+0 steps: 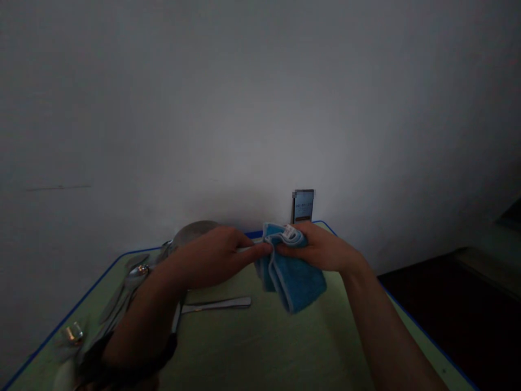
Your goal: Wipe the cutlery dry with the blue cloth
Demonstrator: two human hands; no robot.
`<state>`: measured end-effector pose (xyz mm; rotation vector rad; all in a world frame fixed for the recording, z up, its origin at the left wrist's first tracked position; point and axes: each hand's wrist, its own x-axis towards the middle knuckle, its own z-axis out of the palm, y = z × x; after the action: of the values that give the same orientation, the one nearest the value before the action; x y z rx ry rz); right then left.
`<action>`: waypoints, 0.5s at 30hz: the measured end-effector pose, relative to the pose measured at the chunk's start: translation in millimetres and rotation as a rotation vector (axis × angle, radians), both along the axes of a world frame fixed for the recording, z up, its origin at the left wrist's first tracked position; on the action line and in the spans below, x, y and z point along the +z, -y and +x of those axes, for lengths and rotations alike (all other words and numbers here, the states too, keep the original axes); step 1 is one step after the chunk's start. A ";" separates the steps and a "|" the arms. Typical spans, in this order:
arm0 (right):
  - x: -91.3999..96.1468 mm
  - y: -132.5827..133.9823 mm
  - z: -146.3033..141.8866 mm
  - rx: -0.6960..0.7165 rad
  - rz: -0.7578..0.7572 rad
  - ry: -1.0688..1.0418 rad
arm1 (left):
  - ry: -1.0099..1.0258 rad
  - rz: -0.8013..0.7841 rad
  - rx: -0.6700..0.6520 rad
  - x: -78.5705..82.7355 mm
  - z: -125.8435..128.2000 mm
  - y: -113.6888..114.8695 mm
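A blue cloth [299, 282] with pale edging and a white tag hangs folded above the table. My right hand [321, 247] is closed on its upper part. From the left, my left hand [215, 255] meets the cloth, its thumb pressed near the fold. A thin silvery strip, seemingly a cutlery handle [244, 248], shows between the left fingers and runs toward the cloth; its kind is hidden. Under the hands, a silver cutlery handle [220, 305] lies on the table, its other end behind my left forearm.
The green table [260, 347] has a blue edge. Spoons [138, 271] and other cutlery lie at its left, with a blurred shiny object [73, 332] nearer me. A grey rounded object [195, 231] sits behind my left hand. A phone [303, 206] leans against the wall [260, 108].
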<state>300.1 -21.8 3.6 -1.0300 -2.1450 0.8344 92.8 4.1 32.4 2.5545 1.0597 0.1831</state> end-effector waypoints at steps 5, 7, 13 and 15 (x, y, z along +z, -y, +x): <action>0.6 0.2 -0.7 -0.034 0.021 -0.010 | 0.018 -0.023 0.016 0.6 0.6 1.5; 2.0 -0.2 -3.7 -0.067 0.069 0.008 | 0.026 -0.020 0.025 0.5 0.5 1.1; 4.8 2.0 -7.8 -0.178 0.134 -0.037 | 0.080 0.014 0.046 0.0 1.0 0.4; 1.4 1.0 -9.1 -0.232 0.132 -0.109 | 0.091 0.016 0.060 0.3 2.0 0.6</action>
<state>290.9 -22.7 5.0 -1.1126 -1.9184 0.6155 94.8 3.5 32.7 2.5042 1.1054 0.3220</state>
